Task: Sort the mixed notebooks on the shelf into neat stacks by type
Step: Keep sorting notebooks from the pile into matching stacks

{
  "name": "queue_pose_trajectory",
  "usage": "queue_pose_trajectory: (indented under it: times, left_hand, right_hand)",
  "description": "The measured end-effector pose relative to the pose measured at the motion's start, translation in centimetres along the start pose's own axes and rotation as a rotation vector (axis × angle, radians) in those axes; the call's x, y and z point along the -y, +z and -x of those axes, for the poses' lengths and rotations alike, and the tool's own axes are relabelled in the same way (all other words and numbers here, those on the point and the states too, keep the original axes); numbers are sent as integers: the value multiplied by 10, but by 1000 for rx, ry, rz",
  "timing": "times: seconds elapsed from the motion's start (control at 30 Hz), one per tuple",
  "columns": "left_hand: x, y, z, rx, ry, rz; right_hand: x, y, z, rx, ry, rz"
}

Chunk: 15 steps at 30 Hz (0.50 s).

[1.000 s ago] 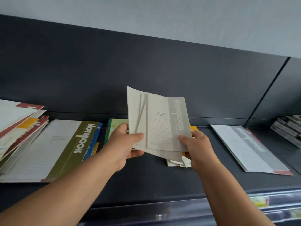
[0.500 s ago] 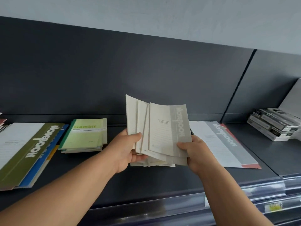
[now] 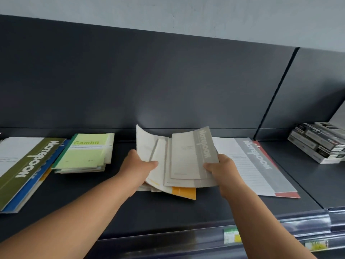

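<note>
Both hands hold a fanned bundle of small grey notebooks (image 3: 186, 157) low over the middle of the dark shelf (image 3: 168, 208). My left hand (image 3: 137, 165) grips the bundle's left side, thumb on top. My right hand (image 3: 222, 168) pinches its right edge. An orange-cornered notebook (image 3: 183, 192) lies under the bundle on the shelf. A stack of green "Gambit" notebooks (image 3: 87, 153) lies to the left. Further left lies a large olive-banded notebook (image 3: 24, 165) on blue ones. A large grey-banded notebook (image 3: 255, 165) over a red one lies to the right.
A pile of dark boxed items (image 3: 319, 142) sits on the neighbouring shelf section at far right. The shelf's back panel (image 3: 168, 81) rises right behind the notebooks. Price labels (image 3: 231, 235) run along the front rail.
The bundle has come down from upright in front of me to low over the shelf, tilted flatter. The view has shifted right and down, and an orange-cornered notebook now shows beneath it.
</note>
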State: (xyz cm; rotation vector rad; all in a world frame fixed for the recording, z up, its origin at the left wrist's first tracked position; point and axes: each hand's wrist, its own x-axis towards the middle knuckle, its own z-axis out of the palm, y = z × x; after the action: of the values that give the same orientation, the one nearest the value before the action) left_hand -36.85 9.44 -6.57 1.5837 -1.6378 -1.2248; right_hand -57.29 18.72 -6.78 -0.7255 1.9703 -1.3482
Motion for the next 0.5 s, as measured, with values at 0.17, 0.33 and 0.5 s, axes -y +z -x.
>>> queue_pose_trajectory:
  times: [0.17, 0.33, 0.5]
  left_hand:
    - [3, -2, -1, -54, 22, -597]
    - [8, 0, 2, 100, 86, -622]
    - [4, -3, 5, 198, 166, -535]
  right_hand:
    - [-2, 21, -6, 36, -122, 417]
    - [2, 38, -5, 71, -151, 589]
    - [8, 53, 0, 143, -157, 710]
